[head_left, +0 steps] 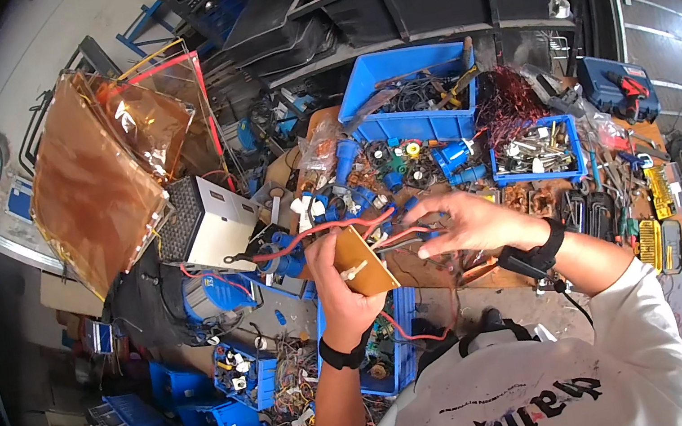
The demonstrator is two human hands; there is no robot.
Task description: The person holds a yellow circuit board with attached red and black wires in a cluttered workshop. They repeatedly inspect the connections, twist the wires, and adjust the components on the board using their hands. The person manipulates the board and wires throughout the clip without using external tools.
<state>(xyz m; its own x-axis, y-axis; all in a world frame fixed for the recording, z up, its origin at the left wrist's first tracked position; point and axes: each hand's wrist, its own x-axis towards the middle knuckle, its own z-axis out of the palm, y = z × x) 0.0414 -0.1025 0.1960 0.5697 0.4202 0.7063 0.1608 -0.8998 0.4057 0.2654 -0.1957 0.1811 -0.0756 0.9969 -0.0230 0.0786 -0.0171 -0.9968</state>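
Observation:
My left hand is closed around the edge of a flat yellow-brown board, which it holds up tilted in front of me. A small cream-coloured fitting sticks out of the board's near face. Behind the board runs a thick red cable, with a dark lug-like end at the left. More reddish wires come out at the board's right side. Just right of these wires is my right hand, its thumb and forefinger spread apart with no object visible between them. What lies behind the board is hidden.
Across the workbench lie a large blue crate of cables, a smaller blue bin of metal parts, blue connectors and hand tools. A white-and-black box and brown sheets stand at the left. Below my hands is another blue crate.

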